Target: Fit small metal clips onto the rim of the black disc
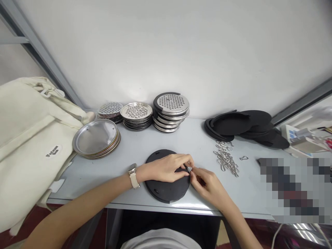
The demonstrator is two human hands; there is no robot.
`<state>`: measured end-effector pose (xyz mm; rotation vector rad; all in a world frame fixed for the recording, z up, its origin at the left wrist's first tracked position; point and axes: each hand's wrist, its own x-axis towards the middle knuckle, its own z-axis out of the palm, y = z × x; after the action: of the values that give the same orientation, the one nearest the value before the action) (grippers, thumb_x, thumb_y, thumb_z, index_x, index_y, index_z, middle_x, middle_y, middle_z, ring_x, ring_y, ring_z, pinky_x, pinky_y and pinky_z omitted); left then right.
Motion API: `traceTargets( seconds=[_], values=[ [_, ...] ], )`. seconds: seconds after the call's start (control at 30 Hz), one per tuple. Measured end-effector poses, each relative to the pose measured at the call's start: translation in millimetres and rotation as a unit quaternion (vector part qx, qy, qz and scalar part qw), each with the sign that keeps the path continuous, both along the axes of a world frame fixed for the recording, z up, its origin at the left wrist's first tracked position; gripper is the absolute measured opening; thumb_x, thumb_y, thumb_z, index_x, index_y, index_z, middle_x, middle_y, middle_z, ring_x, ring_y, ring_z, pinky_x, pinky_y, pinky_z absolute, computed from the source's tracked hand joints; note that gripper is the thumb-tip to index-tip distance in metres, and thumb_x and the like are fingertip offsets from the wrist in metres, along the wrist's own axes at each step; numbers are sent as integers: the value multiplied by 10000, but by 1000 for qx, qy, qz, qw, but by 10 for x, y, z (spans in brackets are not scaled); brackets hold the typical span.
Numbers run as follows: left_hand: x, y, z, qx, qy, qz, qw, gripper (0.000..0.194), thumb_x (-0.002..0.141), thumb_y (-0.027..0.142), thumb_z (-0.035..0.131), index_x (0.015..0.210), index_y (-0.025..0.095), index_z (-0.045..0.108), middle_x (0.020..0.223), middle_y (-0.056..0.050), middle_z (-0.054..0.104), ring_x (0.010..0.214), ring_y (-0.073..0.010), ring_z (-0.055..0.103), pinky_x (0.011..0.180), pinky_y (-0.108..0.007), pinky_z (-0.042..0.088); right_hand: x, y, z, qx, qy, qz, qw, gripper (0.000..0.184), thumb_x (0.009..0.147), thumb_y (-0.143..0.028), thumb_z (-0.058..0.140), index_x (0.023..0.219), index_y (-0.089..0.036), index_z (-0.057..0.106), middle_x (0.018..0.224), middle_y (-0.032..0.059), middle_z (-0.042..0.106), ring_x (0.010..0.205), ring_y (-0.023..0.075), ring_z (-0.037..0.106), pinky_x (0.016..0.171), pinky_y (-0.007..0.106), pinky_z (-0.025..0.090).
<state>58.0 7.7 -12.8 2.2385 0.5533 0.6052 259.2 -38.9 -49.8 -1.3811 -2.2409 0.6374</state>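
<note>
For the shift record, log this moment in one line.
left hand: on black disc | right hand: at disc's edge | clips: on table

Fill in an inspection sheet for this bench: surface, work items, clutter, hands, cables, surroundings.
Surface: pale grey table, no spill seen; part at right pixelated.
Work items: black disc under the hands; small shiny piece at its right edge, mostly hidden; metal plates, three perforated-top stacks, black trays, loose metal clips.
Clutter: cream bag at left; white items at far right, unclear.
Hands: left hand and right hand meet at the disc's right edge; exact grip unclear.
Cables: pale cords below the table, lower right.
Surroundings: white wall behind; other people, nothing seen.
</note>
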Motion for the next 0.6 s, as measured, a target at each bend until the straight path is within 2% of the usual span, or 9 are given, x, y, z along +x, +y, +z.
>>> traceTargets(
  seconds=[0.6],
  values=[
    [4, 4, 22, -3, 1, 1, 1000, 189, 820, 68, 555, 960, 173, 483, 971, -52, 604, 864, -148, 582, 760, -248, 445, -5, 2, -3, -20, -1, -4, 1000, 286, 940, -306, 370, 679, -192, 400, 578, -43, 411, 519, 100, 378, 529, 236, 287]
  ],
)
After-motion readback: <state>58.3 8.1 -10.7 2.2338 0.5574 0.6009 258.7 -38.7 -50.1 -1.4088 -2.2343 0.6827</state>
